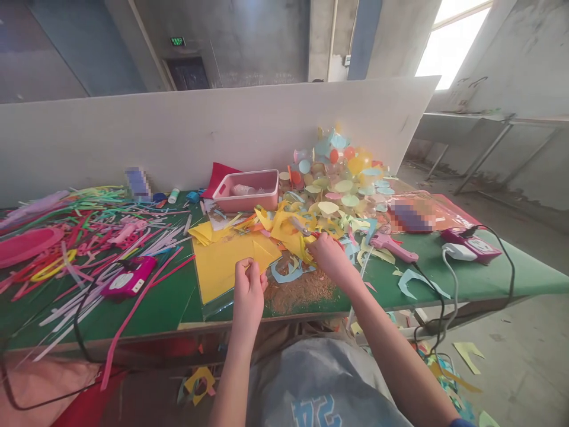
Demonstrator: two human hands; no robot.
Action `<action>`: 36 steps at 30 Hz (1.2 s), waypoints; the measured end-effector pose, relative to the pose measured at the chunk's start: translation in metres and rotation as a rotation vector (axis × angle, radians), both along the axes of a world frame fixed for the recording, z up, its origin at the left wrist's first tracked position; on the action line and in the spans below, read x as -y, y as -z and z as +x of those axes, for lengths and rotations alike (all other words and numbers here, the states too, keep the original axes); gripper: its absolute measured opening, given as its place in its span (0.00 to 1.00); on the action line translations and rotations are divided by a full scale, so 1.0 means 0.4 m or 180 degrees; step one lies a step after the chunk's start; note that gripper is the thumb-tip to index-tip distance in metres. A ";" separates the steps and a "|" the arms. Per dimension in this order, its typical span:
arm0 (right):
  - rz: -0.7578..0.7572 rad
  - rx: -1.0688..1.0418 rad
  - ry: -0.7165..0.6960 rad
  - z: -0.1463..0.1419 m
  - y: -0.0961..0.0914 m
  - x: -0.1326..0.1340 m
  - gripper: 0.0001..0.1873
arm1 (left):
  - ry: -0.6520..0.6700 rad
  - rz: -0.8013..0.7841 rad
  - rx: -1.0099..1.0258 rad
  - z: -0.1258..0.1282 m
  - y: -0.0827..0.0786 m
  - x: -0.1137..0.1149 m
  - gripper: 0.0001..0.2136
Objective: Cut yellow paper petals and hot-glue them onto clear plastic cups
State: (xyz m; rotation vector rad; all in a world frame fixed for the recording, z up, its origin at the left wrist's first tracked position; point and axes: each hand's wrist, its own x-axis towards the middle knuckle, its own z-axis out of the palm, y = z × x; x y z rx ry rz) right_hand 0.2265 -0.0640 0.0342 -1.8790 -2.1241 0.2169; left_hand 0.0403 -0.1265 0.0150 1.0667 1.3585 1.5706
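Okay, from here: the left hand is pinching a raised corner of a yellow craft sheet between thumb and fingers, not clenched. The right hand is closed around what look like small scissors, with the blades pointing away from the fist over yellow offcuts; most of the handle is hidden. The sheet's near part lies flat. For clean work, keep the pinch close to the blades and the paper taut so the cut doesn't wander. Relative to the sheet: pink plastic tray behind, cut paper discs behind right, pink glue gun right, sawdust just beside.
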 end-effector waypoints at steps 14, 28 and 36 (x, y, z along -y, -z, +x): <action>-0.0624 -0.2541 -0.0003 0.025 -0.025 0.086 0.25 | -0.0069 0.0171 0.0175 -0.004 -0.018 0.005 0.17; -0.1022 -0.2901 -0.0297 0.034 -0.056 0.139 0.25 | -0.0337 0.0293 0.0407 -0.003 -0.007 0.000 0.14; -0.1356 -0.2996 -0.1085 -0.027 -0.050 0.181 0.25 | -0.0625 0.0430 0.0627 0.014 -0.045 0.018 0.12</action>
